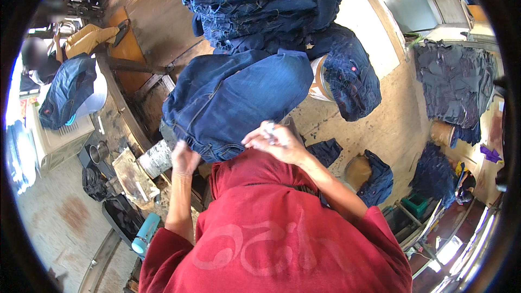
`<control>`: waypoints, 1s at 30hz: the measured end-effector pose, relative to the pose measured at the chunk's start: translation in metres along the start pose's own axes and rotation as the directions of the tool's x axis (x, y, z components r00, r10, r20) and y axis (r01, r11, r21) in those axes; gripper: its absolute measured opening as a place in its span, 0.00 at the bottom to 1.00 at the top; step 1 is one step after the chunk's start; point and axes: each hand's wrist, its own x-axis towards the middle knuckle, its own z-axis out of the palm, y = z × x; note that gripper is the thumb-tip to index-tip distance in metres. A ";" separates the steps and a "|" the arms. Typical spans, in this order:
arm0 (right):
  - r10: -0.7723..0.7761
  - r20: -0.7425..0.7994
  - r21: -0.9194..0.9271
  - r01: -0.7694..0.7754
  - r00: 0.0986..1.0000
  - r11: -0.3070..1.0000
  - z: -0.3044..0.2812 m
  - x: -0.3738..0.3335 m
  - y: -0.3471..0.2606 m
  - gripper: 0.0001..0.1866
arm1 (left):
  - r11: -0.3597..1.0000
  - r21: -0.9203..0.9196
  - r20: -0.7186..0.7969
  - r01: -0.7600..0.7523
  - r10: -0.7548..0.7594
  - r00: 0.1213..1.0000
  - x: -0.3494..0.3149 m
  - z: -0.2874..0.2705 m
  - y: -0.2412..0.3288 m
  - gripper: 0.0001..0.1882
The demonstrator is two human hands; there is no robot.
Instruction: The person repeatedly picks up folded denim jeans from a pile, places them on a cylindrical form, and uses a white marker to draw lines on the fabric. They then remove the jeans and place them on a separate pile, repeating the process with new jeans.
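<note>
Jeans (244, 95) lie spread before the body (271, 211), near the stack (266, 5), presumably keeping edges within reach. Left hand (185, 158) at near edge; blur prevents telling whether fingers grip. Right hand (282, 145): fingers closed round a pale tool (269, 132).

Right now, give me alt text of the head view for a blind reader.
A blue denim garment lies before a person in a dark-red cloth top, whose left hand is at its near edge; the right hand, nearby, has a small, pale, blurred object. Beyond is a thick stack of dark-blue denim.
</note>
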 end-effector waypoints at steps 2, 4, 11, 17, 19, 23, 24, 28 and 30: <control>0.001 -0.141 0.135 0.018 0.990 0.991 -0.012 -0.012 -0.008 0.12 | 0.869 0.421 -0.065 0.260 -0.257 0.964 -0.019 -0.009 -0.014 0.36; 0.022 -0.237 0.149 0.014 0.971 0.989 -0.030 -0.023 -0.013 0.09 | 0.353 0.906 -0.100 0.235 -0.360 0.928 -0.033 -0.014 -0.018 0.35; 0.084 -0.463 -0.298 -0.244 0.883 0.923 -0.057 -0.020 0.009 0.08 | 0.260 0.832 -0.438 0.490 -0.233 0.868 -0.081 -0.034 0.075 0.29; -0.106 -0.437 -0.685 -0.255 0.893 0.682 -0.011 -0.006 0.009 0.11 | -0.363 0.889 -0.033 0.278 0.557 0.830 -0.017 0.015 0.146 0.19; -0.256 -0.452 -0.665 -0.131 0.854 0.735 0.012 0.001 0.010 0.12 | -0.118 0.993 0.064 -0.005 0.499 0.864 0.042 0.045 0.132 0.09; -0.317 -0.492 -0.642 -0.092 0.811 0.761 0.046 0.013 0.013 0.14 | -0.267 0.934 0.297 -0.236 0.219 0.929 0.164 0.070 0.041 0.42; -0.322 -0.488 -0.655 -0.096 0.811 0.750 0.052 0.016 0.015 0.14 | -0.441 0.852 0.382 -0.280 0.160 0.910 0.188 0.065 0.024 0.52; -0.558 -0.317 -0.852 0.027 0.767 0.522 0.067 0.039 0.025 0.11 | -0.304 0.951 -0.043 -0.062 -0.326 0.944 0.228 0.022 -0.004 0.55; -0.594 -0.221 -0.928 0.019 0.773 0.371 0.072 0.054 0.031 0.13 | -0.330 0.933 0.041 -0.144 -0.300 0.953 0.238 0.004 -0.001 0.57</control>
